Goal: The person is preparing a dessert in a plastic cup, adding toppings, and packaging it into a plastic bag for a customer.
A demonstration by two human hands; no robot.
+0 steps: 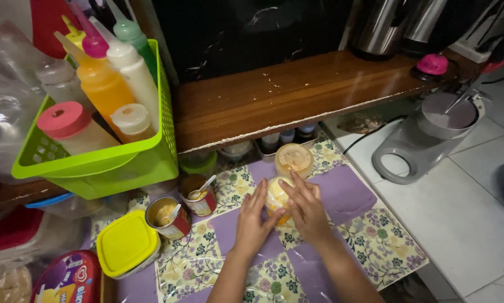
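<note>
Far left of the fingers there's a red-and-purple tub (67,279), a yellow-lidded box (127,242) and two red-labelled open cans (180,212). Left hand (252,221) and right hand (306,210) are both wrapped around a clear lidded cup (276,197) of orange-yellow stuff, on a floral purple mat (350,196).

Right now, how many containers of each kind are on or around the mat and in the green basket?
Lidded cups: 2, one between the left hand and right hand, one behind it.
Open tins with spoons: 2.
Yellow-lidded box: 1.
Bottles in the green basket: 7 visible.
Total: 12.
</note>
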